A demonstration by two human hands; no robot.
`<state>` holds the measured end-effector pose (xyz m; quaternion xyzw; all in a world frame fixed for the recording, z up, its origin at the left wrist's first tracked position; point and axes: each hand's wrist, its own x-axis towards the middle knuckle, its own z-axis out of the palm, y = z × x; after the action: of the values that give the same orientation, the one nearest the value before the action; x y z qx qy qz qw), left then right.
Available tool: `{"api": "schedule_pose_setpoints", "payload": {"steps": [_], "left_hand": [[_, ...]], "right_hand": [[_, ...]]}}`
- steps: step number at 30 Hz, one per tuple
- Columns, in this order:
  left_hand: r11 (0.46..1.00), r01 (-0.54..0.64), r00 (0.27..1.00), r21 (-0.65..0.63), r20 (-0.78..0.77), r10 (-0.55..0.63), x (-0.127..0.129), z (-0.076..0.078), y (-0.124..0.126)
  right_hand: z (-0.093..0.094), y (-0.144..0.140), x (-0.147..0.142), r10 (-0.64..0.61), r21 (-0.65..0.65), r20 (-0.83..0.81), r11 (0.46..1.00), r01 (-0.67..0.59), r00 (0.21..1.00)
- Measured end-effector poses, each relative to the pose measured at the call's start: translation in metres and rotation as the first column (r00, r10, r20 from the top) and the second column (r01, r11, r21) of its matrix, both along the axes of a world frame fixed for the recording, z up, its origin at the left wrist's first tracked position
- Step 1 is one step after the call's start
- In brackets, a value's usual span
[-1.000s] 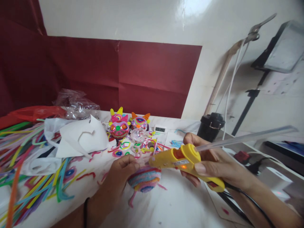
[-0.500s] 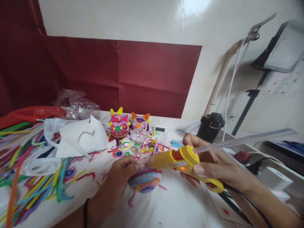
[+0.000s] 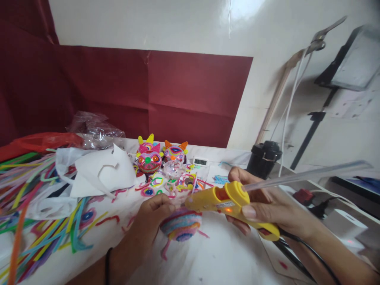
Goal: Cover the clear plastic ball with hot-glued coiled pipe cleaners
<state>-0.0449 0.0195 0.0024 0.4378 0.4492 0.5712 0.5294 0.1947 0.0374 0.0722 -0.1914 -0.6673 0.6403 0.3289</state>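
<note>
A: Head view, entry one. Where do your hands sit?

B: Your left hand [image 3: 150, 221] is curled around a striped ball wrapped in pipe cleaner [image 3: 180, 225], fingertips pinching at its upper left edge. The ball rests low over the counter [image 3: 225, 257], near the centre of the frame; I cannot tell whether it touches the surface.

A: And your right?

B: Your right hand [image 3: 267, 208] is closed on the handle of a yellow glue gun [image 3: 230, 204], thumb laid along its near side. The nozzle points left and sits just above the top of the ball, right by your left fingertips. An orange light shows on the gun body. A clear glue stick [image 3: 305, 174] juts from the back of the gun toward the right. A black cord [image 3: 308, 247] trails from the handle under your forearm.

A: Note the surroundings, same view.

B: Behind the ball stand two finished figures with horns [image 3: 160, 156], ringed by loose coloured loops. A small digital timer [image 3: 200, 161] lies just right of them. To your left: white paper sheets [image 3: 101, 170], a heap of pipe cleaners [image 3: 32, 213], a crumpled clear bag [image 3: 95, 128]. A black container [image 3: 264, 158] stands beyond your right hand, at the counter's far edge.
</note>
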Motion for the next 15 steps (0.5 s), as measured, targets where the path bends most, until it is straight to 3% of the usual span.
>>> {"api": "schedule_pose_setpoints", "payload": {"steps": [15], "left_hand": [[1.0,0.025,0.998,0.002,-0.049,-0.025,-0.0024,0.0017,-0.0005]], "right_hand": [[0.0047,0.0043,-0.0007,0.07,-0.05,-0.091,0.996,-0.075,0.993]]}}
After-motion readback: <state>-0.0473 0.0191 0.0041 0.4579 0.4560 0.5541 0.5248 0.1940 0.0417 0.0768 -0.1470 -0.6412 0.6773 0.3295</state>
